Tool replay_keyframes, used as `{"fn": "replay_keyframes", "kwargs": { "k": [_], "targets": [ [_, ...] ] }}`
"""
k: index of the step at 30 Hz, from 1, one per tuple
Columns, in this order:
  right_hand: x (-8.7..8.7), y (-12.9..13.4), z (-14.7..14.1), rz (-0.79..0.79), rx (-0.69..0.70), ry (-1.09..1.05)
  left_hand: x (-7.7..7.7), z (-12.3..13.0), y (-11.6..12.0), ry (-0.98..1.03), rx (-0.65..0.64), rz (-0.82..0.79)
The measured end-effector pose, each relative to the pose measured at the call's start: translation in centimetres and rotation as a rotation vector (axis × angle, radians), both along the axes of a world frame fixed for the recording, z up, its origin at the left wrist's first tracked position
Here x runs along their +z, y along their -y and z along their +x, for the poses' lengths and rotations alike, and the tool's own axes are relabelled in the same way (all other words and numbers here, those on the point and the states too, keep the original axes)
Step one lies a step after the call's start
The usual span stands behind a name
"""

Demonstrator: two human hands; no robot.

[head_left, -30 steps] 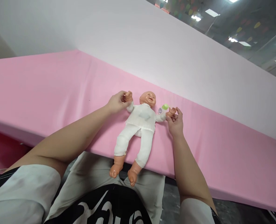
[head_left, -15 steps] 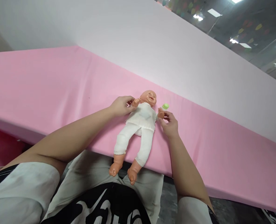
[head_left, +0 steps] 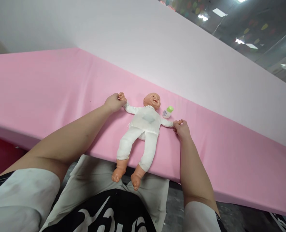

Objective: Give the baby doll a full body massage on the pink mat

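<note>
Doll point(head_left: 144, 124) lay on its back on the pink table point(head_left: 48, 87), head toward the white wall point(head_left: 157, 42), both legs running over the near edge so that the bare feet hung free above my lap. It wore a white top and white trousers.

My left hand point(head_left: 114, 102) was closed around the doll's right-side fist, as I saw it on the left, fingers wrapped tight, arm of the doll drawn out straight and away from the body. My right hand point(head_left: 181, 128) was pinched on the doll's other fist, thumb and fingertips narrow around it, that arm also stretched out flat on the cloth. Both doll arms were thus spread wide, body between my two hands.

A small bottle with a green cap point(head_left: 167, 112) lay on the table just beside the doll's head, on the right, between the head and my right hand, not touching either hand as far as I could tell.

My forearms rested low over the table edge.
</note>
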State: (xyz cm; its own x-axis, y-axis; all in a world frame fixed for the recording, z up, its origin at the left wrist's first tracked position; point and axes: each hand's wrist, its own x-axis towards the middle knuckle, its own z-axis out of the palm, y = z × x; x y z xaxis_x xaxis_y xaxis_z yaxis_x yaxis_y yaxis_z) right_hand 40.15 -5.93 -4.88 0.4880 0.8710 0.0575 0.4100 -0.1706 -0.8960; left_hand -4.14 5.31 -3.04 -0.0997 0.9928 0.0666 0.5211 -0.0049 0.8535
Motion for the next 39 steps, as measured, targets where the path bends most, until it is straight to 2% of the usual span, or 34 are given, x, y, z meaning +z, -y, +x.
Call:
{"fn": "replay_keyframes", "kwargs": {
  "k": [3, 6, 10, 12, 15, 17, 19, 21, 23, 25, 28, 30, 32, 34, 37, 39],
  "targets": [
    [0.9, 0.3, -1.2, 0.035, -0.012, -0.056, 0.2, 0.4, 0.4, 0.06, -0.014, 0.053],
    [2.1, 0.9, -3.0, 0.202, -0.022, -0.009, 0.8, 1.1, 1.3, 0.222, -0.099, 0.155],
    [3.5, 2.4, -6.5, 0.427, 0.131, 0.127, 2.0, 2.5, 3.6, 0.336, -0.305, 0.315],
    [3.9, 3.1, -8.4, 0.47, 0.282, 0.24, 2.6, 3.2, 5.0, 0.279, -0.413, 0.341],
    [4.1, 3.9, -10.7, 0.484, 0.514, 0.495, 3.3, 4.1, 6.5, 0.041, -0.604, 0.366],
    [4.0, 4.1, -11.6, 0.5, 0.596, 0.654, 3.5, 4.4, 6.9, -0.125, -0.697, 0.418],
    [3.8, 4.0, -11.9, 0.516, 0.618, 0.726, 3.5, 4.5, 7.0, -0.225, -0.733, 0.464],
    [3.7, 3.9, -11.8, 0.51, 0.606, 0.694, 3.3, 4.5, 6.8, -0.246, -0.718, 0.471],
    [3.5, 3.6, -11.3, 0.472, 0.544, 0.576, 3.0, 4.4, 6.5, -0.2, -0.663, 0.437],
    [3.5, 3.2, -10.5, 0.44, 0.404, 0.409, 2.8, 4.2, 6.0, -0.106, -0.565, 0.389],
    [3.4, 2.5, -8.5, 0.472, 0.186, 0.19, 2.4, 3.5, 5.0, 0.068, -0.385, 0.334],
    [3.1, 1.8, -6.7, 0.483, 0.105, 0.106, 2.0, 2.7, 3.8, 0.164, -0.271, 0.3],
    [2.6, 1.2, -4.8, 0.391, 0.036, 0.038, 1.3, 1.9, 2.5, 0.245, -0.2, 0.244],
    [2.0, 0.7, -3.0, 0.216, -0.034, -0.011, 0.5, 1.1, 1.1, 0.325, -0.162, 0.157],
    [1.2, 0.3, -1.4, 0.014, -0.054, 0.074, -0.6, 0.3, -0.5, 0.421, -0.104, 0.015],
    [0.9, 0.2, -1.1, -0.045, -0.046, 0.108, -0.9, 0.1, -0.9, 0.462, -0.094, -0.036]
  ]
}}
